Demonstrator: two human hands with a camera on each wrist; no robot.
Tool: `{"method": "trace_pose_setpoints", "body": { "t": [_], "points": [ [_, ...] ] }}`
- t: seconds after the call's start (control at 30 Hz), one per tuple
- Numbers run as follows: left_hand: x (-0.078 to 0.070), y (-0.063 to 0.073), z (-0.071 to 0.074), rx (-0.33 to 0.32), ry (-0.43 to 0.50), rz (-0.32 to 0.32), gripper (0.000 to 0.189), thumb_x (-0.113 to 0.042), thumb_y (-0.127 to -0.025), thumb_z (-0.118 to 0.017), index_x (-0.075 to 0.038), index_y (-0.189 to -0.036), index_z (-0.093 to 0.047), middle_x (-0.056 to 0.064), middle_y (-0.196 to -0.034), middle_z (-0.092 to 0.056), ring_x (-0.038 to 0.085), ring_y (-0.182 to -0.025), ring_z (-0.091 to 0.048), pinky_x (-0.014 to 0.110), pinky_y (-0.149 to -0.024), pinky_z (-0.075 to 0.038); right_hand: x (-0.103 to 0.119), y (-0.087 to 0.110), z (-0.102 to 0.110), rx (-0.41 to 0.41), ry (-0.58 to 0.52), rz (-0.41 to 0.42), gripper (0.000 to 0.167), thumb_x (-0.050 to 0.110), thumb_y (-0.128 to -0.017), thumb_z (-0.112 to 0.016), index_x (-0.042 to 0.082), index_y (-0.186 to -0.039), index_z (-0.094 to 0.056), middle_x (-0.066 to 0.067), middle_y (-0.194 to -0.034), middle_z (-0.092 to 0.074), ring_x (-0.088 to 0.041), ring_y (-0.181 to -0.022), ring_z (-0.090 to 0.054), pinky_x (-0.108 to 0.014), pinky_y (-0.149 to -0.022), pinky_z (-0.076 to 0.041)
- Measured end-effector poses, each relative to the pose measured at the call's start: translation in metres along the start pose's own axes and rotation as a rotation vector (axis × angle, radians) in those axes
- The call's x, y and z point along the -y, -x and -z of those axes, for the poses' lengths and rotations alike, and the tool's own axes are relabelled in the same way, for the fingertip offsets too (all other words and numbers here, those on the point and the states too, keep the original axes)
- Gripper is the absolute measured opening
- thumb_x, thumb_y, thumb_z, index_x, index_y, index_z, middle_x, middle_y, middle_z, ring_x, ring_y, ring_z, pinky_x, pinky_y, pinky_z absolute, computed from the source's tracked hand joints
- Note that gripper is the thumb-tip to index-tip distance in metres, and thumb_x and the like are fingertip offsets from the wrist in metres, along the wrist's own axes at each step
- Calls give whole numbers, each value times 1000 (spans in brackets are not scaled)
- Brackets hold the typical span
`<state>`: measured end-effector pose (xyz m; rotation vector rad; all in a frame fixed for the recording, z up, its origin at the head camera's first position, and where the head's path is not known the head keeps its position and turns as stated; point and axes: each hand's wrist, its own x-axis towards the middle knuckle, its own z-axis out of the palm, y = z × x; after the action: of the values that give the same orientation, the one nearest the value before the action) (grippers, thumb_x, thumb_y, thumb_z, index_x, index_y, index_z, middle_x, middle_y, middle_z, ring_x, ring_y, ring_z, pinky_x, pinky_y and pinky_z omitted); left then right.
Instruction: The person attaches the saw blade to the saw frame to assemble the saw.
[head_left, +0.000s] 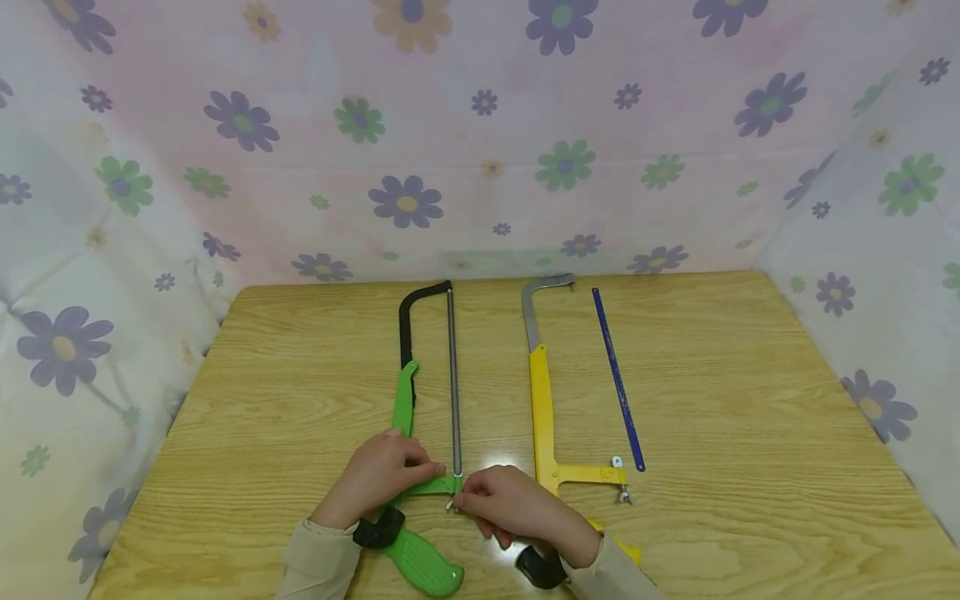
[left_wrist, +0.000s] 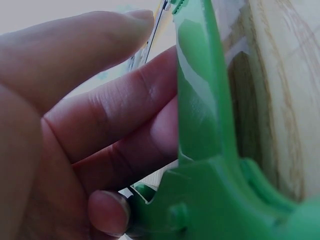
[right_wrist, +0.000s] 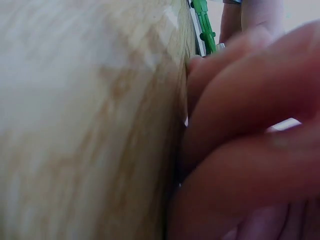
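Note:
A green hacksaw (head_left: 405,400) with a black front bow and a grey blade (head_left: 453,383) fitted lies on the table. My left hand (head_left: 382,471) holds its green frame (left_wrist: 205,100); in the left wrist view the fingers bend against the frame and the thumb stands apart from it. At the blade's near end, my right hand (head_left: 510,504) pinches the small wing nut (head_left: 450,504). The right wrist view shows curled fingers (right_wrist: 240,130) low against the wood, with the nut hidden. Below the left wrist, the green handle (head_left: 423,562) shows.
To the right lies a yellow hacksaw frame (head_left: 542,408) without a blade, its handle partly under my right forearm. Its wing nut (head_left: 624,495) sticks out at the near arm. A loose blue blade (head_left: 618,379) lies farther right. Flowered cloth (head_left: 480,167) walls the table's back and sides.

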<state>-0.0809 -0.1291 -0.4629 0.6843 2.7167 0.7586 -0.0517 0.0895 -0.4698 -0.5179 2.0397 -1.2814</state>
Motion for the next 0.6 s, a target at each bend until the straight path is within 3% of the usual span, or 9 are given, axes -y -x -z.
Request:
{"method": "trace_pose_setpoints", "body": {
  "t": [0.6],
  "points": [
    [-1,0,1,3,-2,6,28,-53,-82,-53,-35,-65,-67,-27,-65,-50,2,-60,-37,20,-55,-31,2,2,0,-31,-55,-32,29,41,-85,-56,14,-75,-51,5,-41,-42,-10,-27,-40,-29,-33,-36]
  ]
}}
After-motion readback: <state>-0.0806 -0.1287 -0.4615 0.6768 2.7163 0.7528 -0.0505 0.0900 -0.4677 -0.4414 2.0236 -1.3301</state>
